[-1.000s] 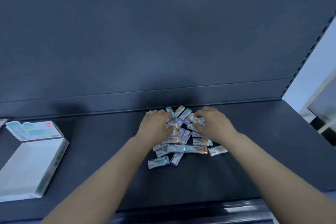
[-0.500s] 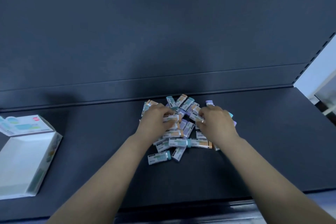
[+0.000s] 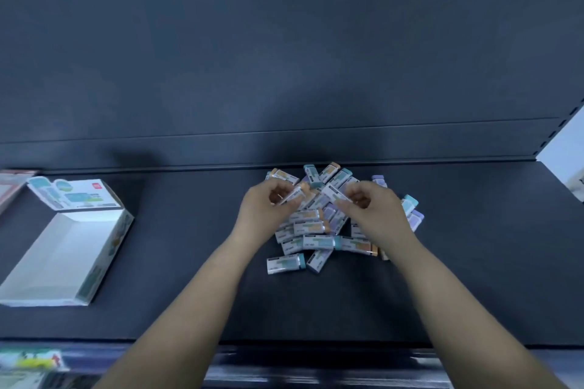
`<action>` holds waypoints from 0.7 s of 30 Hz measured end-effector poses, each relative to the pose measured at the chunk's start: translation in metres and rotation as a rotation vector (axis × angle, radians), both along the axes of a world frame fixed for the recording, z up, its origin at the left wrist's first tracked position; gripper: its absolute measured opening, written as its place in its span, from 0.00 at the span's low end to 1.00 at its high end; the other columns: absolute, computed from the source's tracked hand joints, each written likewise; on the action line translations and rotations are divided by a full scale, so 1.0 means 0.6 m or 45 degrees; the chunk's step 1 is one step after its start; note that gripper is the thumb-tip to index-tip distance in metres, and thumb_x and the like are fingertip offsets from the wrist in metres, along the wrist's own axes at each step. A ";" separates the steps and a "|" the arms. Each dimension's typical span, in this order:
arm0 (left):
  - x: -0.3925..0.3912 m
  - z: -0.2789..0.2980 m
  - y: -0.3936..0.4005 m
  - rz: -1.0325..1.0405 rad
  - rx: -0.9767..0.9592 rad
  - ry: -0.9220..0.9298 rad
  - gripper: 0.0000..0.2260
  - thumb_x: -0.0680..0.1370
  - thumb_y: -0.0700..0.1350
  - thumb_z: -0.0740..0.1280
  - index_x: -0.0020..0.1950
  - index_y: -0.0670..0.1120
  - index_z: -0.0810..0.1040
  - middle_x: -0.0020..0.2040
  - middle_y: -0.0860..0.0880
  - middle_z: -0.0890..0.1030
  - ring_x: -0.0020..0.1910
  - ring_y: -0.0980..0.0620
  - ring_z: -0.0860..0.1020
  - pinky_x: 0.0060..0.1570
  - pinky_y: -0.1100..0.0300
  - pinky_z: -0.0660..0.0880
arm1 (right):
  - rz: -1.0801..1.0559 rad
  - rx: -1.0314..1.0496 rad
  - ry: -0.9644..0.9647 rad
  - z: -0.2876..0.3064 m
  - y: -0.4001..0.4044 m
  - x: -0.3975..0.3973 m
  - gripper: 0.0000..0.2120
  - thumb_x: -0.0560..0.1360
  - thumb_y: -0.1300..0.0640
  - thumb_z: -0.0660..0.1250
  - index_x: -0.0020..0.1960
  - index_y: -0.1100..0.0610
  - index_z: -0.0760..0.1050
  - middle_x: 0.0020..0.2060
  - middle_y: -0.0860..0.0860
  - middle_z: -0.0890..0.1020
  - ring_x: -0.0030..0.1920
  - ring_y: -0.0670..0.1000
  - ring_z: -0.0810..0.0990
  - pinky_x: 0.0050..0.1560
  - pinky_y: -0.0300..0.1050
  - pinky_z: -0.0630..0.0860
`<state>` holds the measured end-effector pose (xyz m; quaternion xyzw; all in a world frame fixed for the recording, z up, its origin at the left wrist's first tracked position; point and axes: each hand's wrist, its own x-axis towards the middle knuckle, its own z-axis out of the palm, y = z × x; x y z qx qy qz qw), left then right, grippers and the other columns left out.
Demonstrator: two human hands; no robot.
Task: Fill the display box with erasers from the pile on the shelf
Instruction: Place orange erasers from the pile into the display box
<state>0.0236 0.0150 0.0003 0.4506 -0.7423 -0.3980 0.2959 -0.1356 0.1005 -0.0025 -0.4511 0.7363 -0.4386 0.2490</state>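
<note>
Both hands are over the pile of erasers [image 3: 319,224], which lies on the dark shelf [image 3: 189,294] close to its back wall, a little right of the middle. The left hand [image 3: 265,210] has its fingers curled, and its grip is closed on one sleeved eraser with an orange end [image 3: 297,194], pinched between thumb and fingertips and lifted slightly above the heap. The right hand [image 3: 376,213] likewise has a pinching grip on a white-sleeved eraser [image 3: 333,194], which tilts up toward the left hand's piece; the two held erasers are near each other without clearly touching. Loose erasers spread below and beside the hands, one with a teal end [image 3: 286,263] lying apart at the pile's near edge. The display box [image 3: 104,249] sits well apart at the left of the shelf, open, its printed lid flap [image 3: 71,194] standing up at the back, its white inside showing no erasers. Blurred packaging shows at the lower left corner [image 3: 28,366]
</note>
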 end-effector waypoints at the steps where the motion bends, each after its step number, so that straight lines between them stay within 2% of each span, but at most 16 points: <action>1: 0.006 0.002 0.004 0.034 0.024 0.040 0.04 0.71 0.39 0.71 0.43 0.44 0.77 0.37 0.53 0.76 0.33 0.63 0.73 0.35 0.76 0.68 | 0.012 -0.026 -0.121 0.001 0.000 0.007 0.05 0.72 0.58 0.69 0.46 0.58 0.76 0.37 0.46 0.77 0.37 0.43 0.74 0.36 0.28 0.70; 3: 0.021 0.004 0.014 0.086 0.081 0.136 0.04 0.72 0.40 0.71 0.45 0.43 0.78 0.36 0.53 0.76 0.32 0.63 0.72 0.34 0.76 0.68 | 0.054 -0.059 -0.313 0.001 0.000 0.023 0.04 0.72 0.59 0.69 0.46 0.58 0.76 0.38 0.49 0.78 0.39 0.45 0.76 0.37 0.28 0.71; 6: 0.048 0.007 0.030 0.150 0.157 0.297 0.06 0.72 0.41 0.70 0.47 0.42 0.79 0.36 0.50 0.77 0.33 0.56 0.71 0.34 0.72 0.69 | 0.106 -0.090 -0.501 0.002 -0.005 0.052 0.02 0.73 0.59 0.68 0.43 0.54 0.76 0.38 0.50 0.79 0.39 0.46 0.77 0.37 0.30 0.72; 9: 0.085 0.011 0.042 0.218 0.189 0.451 0.05 0.74 0.40 0.68 0.48 0.47 0.79 0.35 0.53 0.77 0.31 0.59 0.72 0.34 0.73 0.70 | 0.155 -0.109 -0.602 0.002 -0.009 0.084 0.05 0.73 0.60 0.68 0.42 0.51 0.75 0.38 0.50 0.77 0.35 0.43 0.78 0.34 0.32 0.73; 13: 0.144 0.016 0.051 0.262 0.186 0.489 0.08 0.76 0.39 0.66 0.48 0.53 0.79 0.36 0.56 0.78 0.32 0.61 0.72 0.34 0.73 0.69 | 0.252 -0.108 -0.716 0.004 -0.013 0.136 0.06 0.73 0.62 0.68 0.41 0.52 0.75 0.36 0.48 0.78 0.35 0.45 0.78 0.36 0.36 0.73; 16: 0.187 0.020 0.052 0.298 0.188 0.518 0.10 0.75 0.38 0.66 0.46 0.54 0.79 0.37 0.54 0.77 0.32 0.60 0.71 0.35 0.71 0.69 | 0.283 -0.095 -0.774 0.004 -0.022 0.177 0.07 0.72 0.63 0.68 0.40 0.52 0.77 0.36 0.50 0.78 0.37 0.47 0.74 0.36 0.36 0.71; 21: 0.259 0.027 0.039 0.336 0.157 0.572 0.09 0.74 0.35 0.66 0.44 0.50 0.78 0.35 0.52 0.76 0.28 0.64 0.72 0.29 0.75 0.67 | 0.327 -0.101 -0.864 0.011 -0.044 0.250 0.07 0.71 0.65 0.69 0.41 0.53 0.78 0.35 0.52 0.77 0.36 0.46 0.74 0.36 0.36 0.71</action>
